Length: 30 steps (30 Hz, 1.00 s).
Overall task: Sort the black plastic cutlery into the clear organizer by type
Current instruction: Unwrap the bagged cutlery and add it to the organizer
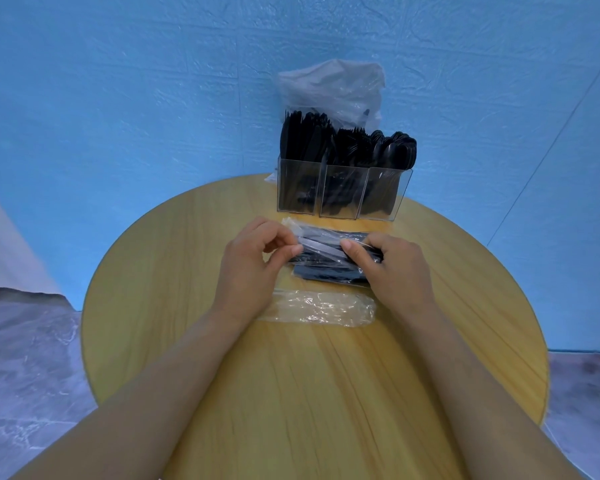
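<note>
Pinching the clear wrap of a cutlery packet, the left hand [253, 261] has its thumb and curled fingers closed on the plastic at the packet's left end. The packet of black plastic cutlery [326, 256] lies crosswise on the round wooden table [174, 271], just in front of the organizer, and a second dark packet [326, 275] sits directly under or against its near side (the two overlap, so which pieces they hold cannot be told). Nearer the person, an empty crumpled clear wrapper [323, 310] lies flat on the tabletop between the two forearms.

Further back stands the clear organizer [343, 192], at the far edge of the table, with three compartments side by side. The left compartment holds black knives [302, 140], the middle one black forks [352, 143], and the right one black spoons [395, 150], all standing upright with their heads above the rim. Behind the organizer a translucent plastic bag [333, 88] rises against the blue backdrop [118, 98], with some dark pieces visible inside it.

The right hand [392, 268] grips the packet's right end, thumb on top and fingers curled over the wrap, so both hands hold the same packet just above the table.
</note>
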Tool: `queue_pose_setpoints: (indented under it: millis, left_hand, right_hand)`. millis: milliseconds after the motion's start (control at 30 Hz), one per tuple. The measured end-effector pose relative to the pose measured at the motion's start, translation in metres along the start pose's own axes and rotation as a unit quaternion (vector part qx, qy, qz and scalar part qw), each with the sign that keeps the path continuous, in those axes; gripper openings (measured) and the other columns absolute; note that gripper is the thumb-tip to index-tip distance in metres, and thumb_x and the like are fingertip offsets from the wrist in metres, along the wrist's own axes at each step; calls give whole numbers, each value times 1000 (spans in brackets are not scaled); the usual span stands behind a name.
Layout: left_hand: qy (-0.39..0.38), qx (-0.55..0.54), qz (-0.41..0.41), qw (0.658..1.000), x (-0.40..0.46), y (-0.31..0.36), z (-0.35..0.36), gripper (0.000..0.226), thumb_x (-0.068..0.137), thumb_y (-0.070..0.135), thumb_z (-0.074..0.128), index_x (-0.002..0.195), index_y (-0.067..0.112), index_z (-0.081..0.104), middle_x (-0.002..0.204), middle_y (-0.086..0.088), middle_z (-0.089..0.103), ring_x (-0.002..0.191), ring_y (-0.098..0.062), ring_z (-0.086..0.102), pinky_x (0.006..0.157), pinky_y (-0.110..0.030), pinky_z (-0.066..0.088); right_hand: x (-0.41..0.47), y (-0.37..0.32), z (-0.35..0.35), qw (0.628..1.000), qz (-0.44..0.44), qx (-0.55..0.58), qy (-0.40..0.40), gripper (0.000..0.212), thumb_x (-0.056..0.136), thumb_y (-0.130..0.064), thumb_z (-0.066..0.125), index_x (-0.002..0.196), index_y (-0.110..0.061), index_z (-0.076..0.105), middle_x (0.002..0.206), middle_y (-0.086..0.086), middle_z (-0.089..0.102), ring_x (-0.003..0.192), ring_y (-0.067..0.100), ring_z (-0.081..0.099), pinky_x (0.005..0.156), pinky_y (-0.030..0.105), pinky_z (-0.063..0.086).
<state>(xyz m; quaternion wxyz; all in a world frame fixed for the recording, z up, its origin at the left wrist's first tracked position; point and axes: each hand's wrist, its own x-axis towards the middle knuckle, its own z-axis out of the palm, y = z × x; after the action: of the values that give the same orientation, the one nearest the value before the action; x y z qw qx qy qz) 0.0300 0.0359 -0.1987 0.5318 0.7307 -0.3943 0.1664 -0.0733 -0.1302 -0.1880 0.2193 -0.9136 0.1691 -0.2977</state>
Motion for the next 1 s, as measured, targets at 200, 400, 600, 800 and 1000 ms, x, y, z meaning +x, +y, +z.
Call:
queue_pose_setpoints:
  millis: [200,400,600,800,1000]
  left_hand:
    - [8,-139,-104,985,2,5,-1,19,82,7,69,76,23,61,77,7,62,71,2,56,66,-11,46]
    - [19,-180,-137,974,3,1,0,17,85,7,66,77,21,60,76,8,59,71,1,51,67,-12,45]
    - [-38,-26,-93,995,-2,-3,5,9,92,16,58,83,20,57,80,9,57,76,-2,50,64,-13,41]
    - [55,-94,-184,977,5,-6,-3,19,95,15,51,79,25,52,77,7,54,73,-9,51,70,-25,47]
    - [106,-284,-344,889,10,-11,-6,20,95,10,48,77,19,51,73,3,53,67,-8,51,63,-22,44]
  right_hand:
    - [0,1,1,1000,2,14,3,44,89,-53,48,73,-15,63,63,0,60,60,15,53,51,31,37]
    - [-1,1,2,1000,-2,-3,0,42,89,-53,48,70,-17,59,59,-7,53,57,11,49,48,24,28]
    - [-1,2,2,999,-19,-46,-6,41,88,-56,44,68,-21,53,55,-13,43,51,6,41,48,21,24]
    - [-2,-1,4,999,-30,-22,5,43,84,-60,40,67,-22,52,53,-14,41,50,4,39,49,20,21]
    - [-3,-3,6,999,-37,-26,5,38,87,-56,45,67,-24,50,53,-15,41,50,3,40,47,21,24]
